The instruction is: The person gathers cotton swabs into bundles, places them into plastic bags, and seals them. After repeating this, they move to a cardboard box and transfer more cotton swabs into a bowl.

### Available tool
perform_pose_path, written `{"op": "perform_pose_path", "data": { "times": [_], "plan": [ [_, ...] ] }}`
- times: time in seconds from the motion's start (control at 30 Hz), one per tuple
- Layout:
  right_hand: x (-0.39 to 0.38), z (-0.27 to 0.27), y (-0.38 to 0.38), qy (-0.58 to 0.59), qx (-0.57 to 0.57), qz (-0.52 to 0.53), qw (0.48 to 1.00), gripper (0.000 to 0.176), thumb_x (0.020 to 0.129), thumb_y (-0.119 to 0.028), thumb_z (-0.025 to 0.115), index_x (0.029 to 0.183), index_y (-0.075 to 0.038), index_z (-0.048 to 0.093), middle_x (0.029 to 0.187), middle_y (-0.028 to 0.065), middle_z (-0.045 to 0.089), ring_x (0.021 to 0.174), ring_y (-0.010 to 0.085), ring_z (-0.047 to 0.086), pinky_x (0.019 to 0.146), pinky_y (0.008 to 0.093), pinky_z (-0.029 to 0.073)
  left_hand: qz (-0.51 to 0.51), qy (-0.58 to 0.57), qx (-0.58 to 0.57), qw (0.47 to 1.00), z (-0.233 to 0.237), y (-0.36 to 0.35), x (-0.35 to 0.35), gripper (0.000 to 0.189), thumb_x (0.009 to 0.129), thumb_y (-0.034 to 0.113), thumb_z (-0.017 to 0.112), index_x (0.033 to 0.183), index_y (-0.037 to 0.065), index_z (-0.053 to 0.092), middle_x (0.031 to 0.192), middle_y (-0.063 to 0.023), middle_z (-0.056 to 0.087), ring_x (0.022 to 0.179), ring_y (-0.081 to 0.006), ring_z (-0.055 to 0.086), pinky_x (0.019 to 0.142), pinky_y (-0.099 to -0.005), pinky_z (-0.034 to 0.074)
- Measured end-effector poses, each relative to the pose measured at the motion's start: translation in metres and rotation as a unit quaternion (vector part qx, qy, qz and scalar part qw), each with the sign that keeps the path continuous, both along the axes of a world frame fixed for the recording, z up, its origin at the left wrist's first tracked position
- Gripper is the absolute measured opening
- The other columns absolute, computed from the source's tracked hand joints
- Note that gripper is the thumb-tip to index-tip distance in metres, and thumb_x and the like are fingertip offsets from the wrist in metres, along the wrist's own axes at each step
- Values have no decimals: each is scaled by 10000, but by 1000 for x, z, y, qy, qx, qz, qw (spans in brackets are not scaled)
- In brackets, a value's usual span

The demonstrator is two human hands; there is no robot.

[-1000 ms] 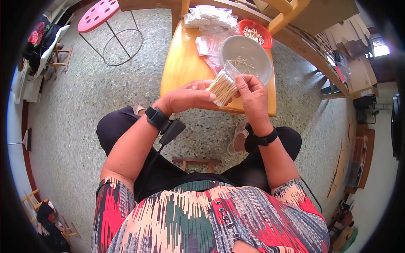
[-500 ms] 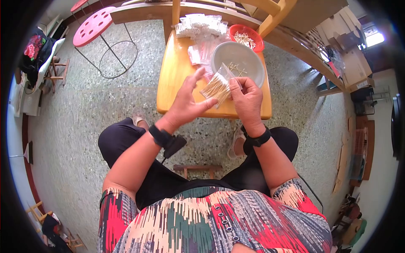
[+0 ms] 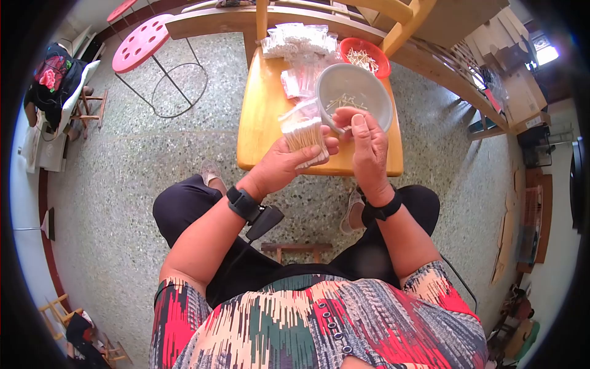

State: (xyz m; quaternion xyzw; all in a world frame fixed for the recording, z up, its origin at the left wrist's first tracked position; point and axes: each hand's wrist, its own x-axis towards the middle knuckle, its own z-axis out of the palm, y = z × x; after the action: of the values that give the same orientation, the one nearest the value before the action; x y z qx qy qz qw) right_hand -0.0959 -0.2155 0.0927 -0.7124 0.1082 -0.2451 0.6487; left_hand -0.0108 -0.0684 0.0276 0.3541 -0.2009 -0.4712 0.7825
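Note:
My left hand (image 3: pixel 283 161) is closed around a clear plastic bag of cotton swabs (image 3: pixel 303 136). The bag stands upright, white tips at the top and its clear mouth above them. Just to the right is my right hand (image 3: pixel 369 147), apart from the bag, fingers loosely bent and nothing visible in them. Behind it, a grey bowl (image 3: pixel 382 92) with some loose cotton swabs (image 3: pixel 345 102) rests on the wooden chair seat (image 3: pixel 261 123). Empty-looking clear bags (image 3: pixel 297 82) lie left of the bowl.
A pile of filled swab bags (image 3: pixel 296 38) lies at the back of the seat, beside a red bowl (image 3: pixel 385 66) of loose swabs. A pink round stool (image 3: pixel 140 49) stands at the left. Cardboard boxes (image 3: pixel 519 95) are stacked at the right.
The swab bag has turned upright and now sits in my left hand, which has closed round it. My right hand has let go of it and moved slightly right.

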Motion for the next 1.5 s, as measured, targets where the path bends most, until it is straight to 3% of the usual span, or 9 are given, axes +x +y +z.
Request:
{"op": "perform_pose_path", "data": {
  "times": [0.17,0.27,0.47,0.63,0.77,0.87,1.17,1.37,1.5],
  "plan": [
    [0,-9,-3,-24,-108,20,994,303,1036,-209,466,1137,22,635,1057,74,645,844,113,629,774,245,518,-66,7,-24,997,5,7,5,447,954,150,624,1358,7,498,1221,-109,638,1172,-223,599,1013,-342,465],
    [-2,0,3,75,172,102,977,284,1009,-194,538,1141,42,627,1037,61,651,860,114,632,770,263,526,-101,-52,-26,993,4,10,10,417,950,160,632,1329,21,524,1207,-89,642,1147,-195,605,1001,-330,467],
    [3,-29,-7,52,-36,107,992,177,909,-140,693,1018,0,697,970,42,675,880,107,637,752,270,526,-39,-232,88,968,-4,12,23,312,944,186,656,1220,46,618,1113,2,663,983,-65,582,862,-258,492],
    [1,-47,-1,38,-275,44,960,110,858,-92,703,928,-9,719,961,121,699,885,267,668,817,371,516,45,-340,136,929,-31,6,24,227,905,103,684,1112,9,674,979,4,697,914,-54,589,827,-254,499],
    [-12,-31,8,-9,-534,1,845,408,865,-147,665,1249,-21,610,1341,150,564,1275,341,498,1041,445,403,63,-324,121,936,-36,3,18,247,886,105,707,1112,11,675,993,-23,705,915,-64,598,828,-265,509],
    [-27,-52,16,79,-566,91,816,604,904,-269,613,1423,-18,432,1514,147,378,1428,344,298,1141,476,267,38,-351,159,922,-37,4,21,283,885,86,696,1157,19,659,1034,-20,705,954,-66,603,863,-264,509],
    [-26,-42,22,90,-597,98,791,690,967,-480,442,1468,-13,359,1548,157,322,1452,325,263,1181,481,151,62,-342,149,926,-46,3,21,276,841,80,705,1106,17,664,948,-75,717,870,-89,625,786,-293,525],
    [-18,-41,24,87,-628,130,763,665,937,-419,545,1446,-17,397,1522,171,361,1444,319,285,1172,463,185,93,-393,136,905,-39,3,20,229,873,110,693,1078,11,662,924,-47,705,867,-77,616,754,-275,520],
    [-12,-23,9,34,-516,73,853,546,874,-288,682,1315,3,545,1334,170,551,1229,307,515,1040,432,367,0,-268,122,956,-31,5,21,199,921,152,685,1084,41,657,972,12,679,906,-38,579,786,-253,511]
  ]
}}
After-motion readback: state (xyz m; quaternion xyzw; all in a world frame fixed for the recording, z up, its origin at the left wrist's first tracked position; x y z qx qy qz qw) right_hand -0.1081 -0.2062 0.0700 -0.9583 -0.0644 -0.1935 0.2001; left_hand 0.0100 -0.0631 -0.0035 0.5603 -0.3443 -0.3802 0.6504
